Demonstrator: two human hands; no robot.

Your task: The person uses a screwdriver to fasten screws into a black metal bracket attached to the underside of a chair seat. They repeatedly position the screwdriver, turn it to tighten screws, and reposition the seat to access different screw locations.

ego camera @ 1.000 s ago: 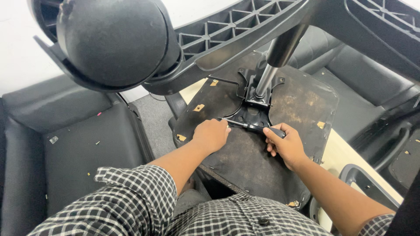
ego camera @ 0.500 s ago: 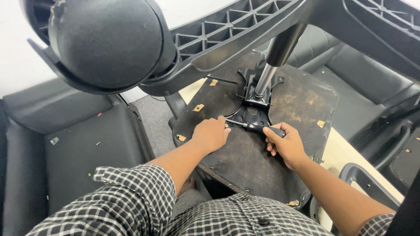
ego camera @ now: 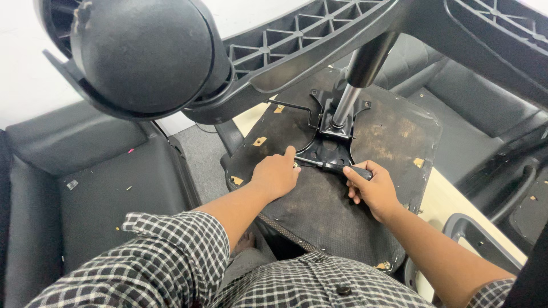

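An office chair lies upside down in front of me, the dark underside of its seat (ego camera: 377, 137) facing up. A metal gas column (ego camera: 357, 80) rises from the black mounting plate (ego camera: 331, 148) to the star base (ego camera: 319, 40), whose caster wheel (ego camera: 142, 54) looms close at the upper left. My right hand (ego camera: 374, 188) grips the black handle of a screwdriver (ego camera: 334, 166), its tip pointing left at the plate's edge. My left hand (ego camera: 277, 174) rests on the seat underside, fingers at the tool's tip.
A black sofa seat (ego camera: 91, 188) lies to my left and more black cushions (ego camera: 474, 108) to the right. A black chair armrest (ego camera: 474, 228) sits at the lower right over a pale tabletop (ego camera: 445, 199).
Both hands stay at the mounting plate. The view has shifted slightly, and the right hand has turned a little on the screwdriver handle.
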